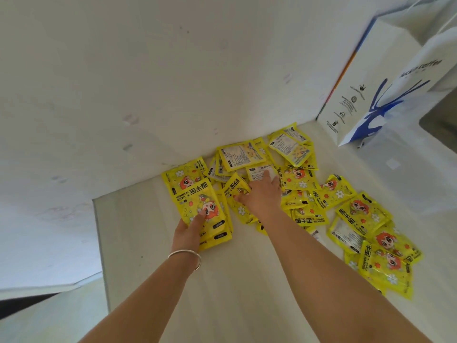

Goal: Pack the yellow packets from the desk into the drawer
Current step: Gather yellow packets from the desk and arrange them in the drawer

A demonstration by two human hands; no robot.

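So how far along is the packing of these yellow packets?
Early, by the look of it. No drawer is in view, so nothing can be counted as packed. In hand: the left hand grips a small stack of packets, while the right hand reaches flat onto the loose pile. Left: dozens of packets scattered on the desk, including a cluster near the right edge.

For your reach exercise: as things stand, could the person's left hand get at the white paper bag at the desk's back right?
Probably not easily. The left hand holds a stack of packets, the right arm crosses between, and the white paper bag stands far across the desk.
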